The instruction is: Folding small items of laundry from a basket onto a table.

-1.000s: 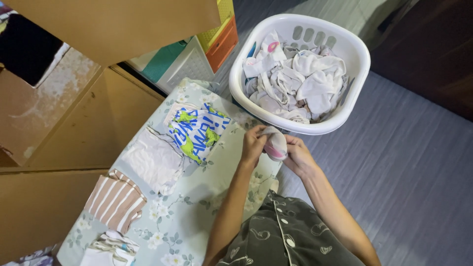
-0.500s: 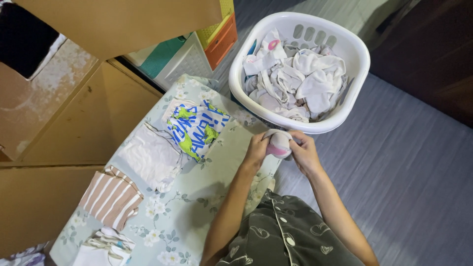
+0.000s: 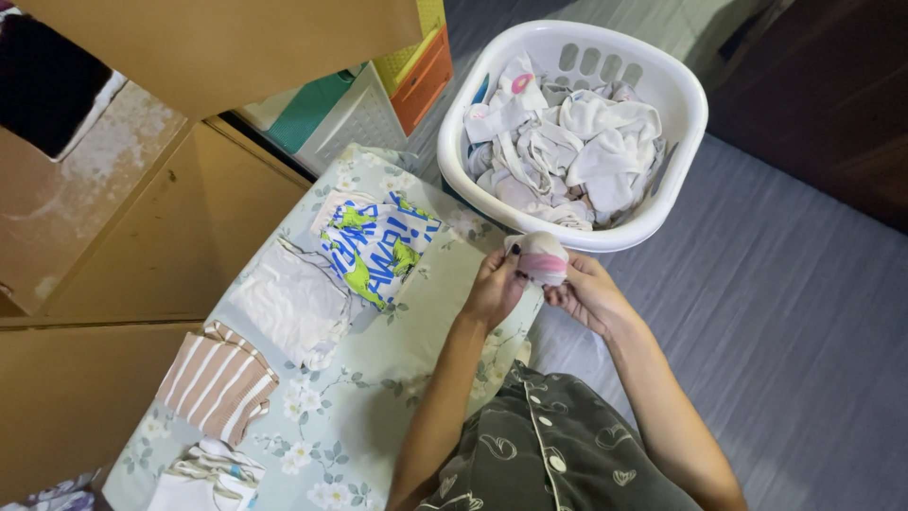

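Both of my hands grip a small rolled white and pink sock [image 3: 541,260] just below the rim of the white laundry basket [image 3: 681,170]. My left hand [image 3: 494,289] pinches its left side. My right hand [image 3: 588,293] holds its right side from underneath. The sock hovers above the right edge of a floral-covered board [image 3: 378,378]. The basket is full of crumpled white clothes [image 3: 577,151].
Folded items lie in a row on the board: a blue and green printed garment [image 3: 374,248], a white one [image 3: 291,301], a brown striped one [image 3: 216,380], and a striped one [image 3: 203,478] at the bottom. Cardboard boxes [image 3: 123,237] and plastic drawers [image 3: 378,95] stand at left.
My hands have kept working the sock, turning and rolling it. It has shifted slightly right and up toward the basket rim.
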